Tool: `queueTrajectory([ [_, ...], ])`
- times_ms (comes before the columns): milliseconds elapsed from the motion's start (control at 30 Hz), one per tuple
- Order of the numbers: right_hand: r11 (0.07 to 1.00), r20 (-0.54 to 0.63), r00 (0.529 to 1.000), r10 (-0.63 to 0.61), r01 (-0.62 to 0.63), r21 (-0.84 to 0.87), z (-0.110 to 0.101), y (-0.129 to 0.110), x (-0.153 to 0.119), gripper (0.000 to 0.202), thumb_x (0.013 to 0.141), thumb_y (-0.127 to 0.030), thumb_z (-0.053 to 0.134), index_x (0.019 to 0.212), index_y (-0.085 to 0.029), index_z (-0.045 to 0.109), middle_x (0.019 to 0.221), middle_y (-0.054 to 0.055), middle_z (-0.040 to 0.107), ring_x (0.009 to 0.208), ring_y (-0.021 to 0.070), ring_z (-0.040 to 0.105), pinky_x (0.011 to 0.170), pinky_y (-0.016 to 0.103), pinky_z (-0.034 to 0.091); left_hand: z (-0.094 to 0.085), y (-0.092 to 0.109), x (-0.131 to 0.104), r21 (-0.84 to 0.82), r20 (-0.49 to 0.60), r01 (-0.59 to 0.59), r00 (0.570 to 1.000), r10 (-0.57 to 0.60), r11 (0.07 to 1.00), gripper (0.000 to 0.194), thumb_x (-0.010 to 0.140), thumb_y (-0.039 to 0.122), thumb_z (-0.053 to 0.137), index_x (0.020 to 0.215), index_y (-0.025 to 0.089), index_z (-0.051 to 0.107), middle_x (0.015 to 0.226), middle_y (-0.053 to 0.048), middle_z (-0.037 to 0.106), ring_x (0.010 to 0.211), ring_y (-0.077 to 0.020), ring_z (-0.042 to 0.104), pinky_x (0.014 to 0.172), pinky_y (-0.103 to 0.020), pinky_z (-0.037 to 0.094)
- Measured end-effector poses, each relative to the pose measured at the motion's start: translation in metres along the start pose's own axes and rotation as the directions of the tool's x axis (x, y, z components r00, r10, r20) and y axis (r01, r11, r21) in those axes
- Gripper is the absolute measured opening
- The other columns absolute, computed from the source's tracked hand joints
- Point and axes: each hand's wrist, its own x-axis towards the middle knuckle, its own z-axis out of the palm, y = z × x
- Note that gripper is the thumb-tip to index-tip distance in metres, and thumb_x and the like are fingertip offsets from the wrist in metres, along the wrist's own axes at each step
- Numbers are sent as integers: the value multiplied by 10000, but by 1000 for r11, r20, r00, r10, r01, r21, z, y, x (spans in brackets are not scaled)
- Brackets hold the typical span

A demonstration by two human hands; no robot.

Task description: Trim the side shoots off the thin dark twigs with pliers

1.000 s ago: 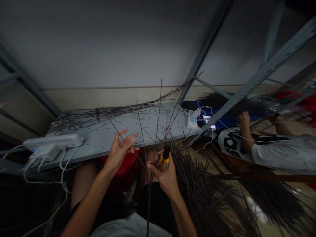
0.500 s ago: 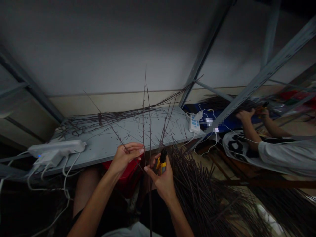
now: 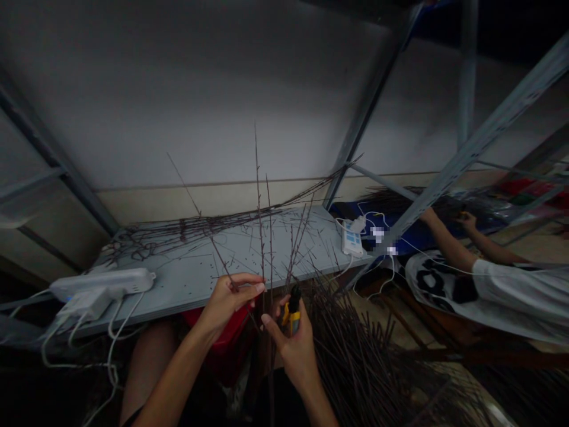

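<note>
My left hand (image 3: 235, 296) is closed in a pinch on a thin dark twig (image 3: 222, 262) that slants up and left over the shelf. Its fingertips also meet a tall upright twig (image 3: 261, 237) with small side buds. In my right hand (image 3: 291, 347) are yellow-handled pruning shears (image 3: 292, 309), black jaws pointing up. Its thumb and finger close near the lower part of the upright twig, close under my left hand. Whether the shears' blades are apart cannot be made out.
A bundle of twigs (image 3: 213, 224) lies along the grey metal shelf (image 3: 173, 279), among scattered bits. Power strips (image 3: 104, 283) with white cables sit left and right. A large twig heap (image 3: 355, 350) stands at lower right. A co-worker's arm (image 3: 448, 240) reaches beyond the slanted post (image 3: 480, 154).
My view has tilted up slightly, so the shelf and hands appear lower. Both my hands keep nearly the same hold. The co-worker's hands have shifted left.
</note>
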Motion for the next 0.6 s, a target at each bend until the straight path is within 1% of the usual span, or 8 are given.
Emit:
queueTrajectory([
  [167,1000,-21,999,-25,25,-13,0,2,0,362,741,-398,828,975,-219,617,834,15,644,741,198,622,689,318,546,0,0,3,93,-11,-27,1000,29,995,326,750,414,841,941,150,816,570,-16,656,477,-100,491,452,-213,294],
  [267,1000,-16,1000,-18,18,5,2,4,-1,362,752,-405,819,988,-221,616,856,23,648,753,202,629,689,318,549,2,0,5,105,-30,-81,996,85,991,350,766,419,828,1003,163,803,657,-31,714,423,-67,439,420,-204,265],
  [400,999,7,1000,8,-9,43,5,6,-3,373,773,-412,804,1028,-227,602,875,24,639,772,205,633,690,319,552,6,1,8,71,-111,-130,984,137,989,376,742,410,844,1039,185,787,839,-48,757,370,-33,409,381,-205,253],
  [467,999,10,1000,4,-5,50,6,5,-4,373,777,-404,801,1035,-229,596,878,21,636,770,200,632,692,321,552,7,2,8,36,-118,-165,979,168,986,435,736,390,853,1117,199,765,901,-43,749,389,-33,422,391,-206,285],
  [500,999,13,1000,-1,1,49,6,5,-4,367,779,-399,800,1031,-228,596,876,20,637,770,198,632,695,321,553,8,3,9,24,-116,-185,976,187,982,461,743,380,850,1157,202,750,883,-35,743,413,-42,441,412,-207,318],
  [533,999,12,1000,-9,9,44,6,4,-5,359,780,-395,801,1024,-227,598,873,20,639,770,197,634,699,321,553,8,4,9,20,-117,-207,971,207,978,470,758,372,841,1184,200,740,844,-26,737,452,-60,475,448,-209,357],
  [600,999,5,1000,-27,26,28,4,4,-6,350,782,-391,803,1016,-222,605,872,23,652,778,198,644,708,318,556,9,6,11,28,-142,-246,958,248,969,417,785,357,823,1159,187,749,789,-25,734,586,-112,583,570,-224,447],
])
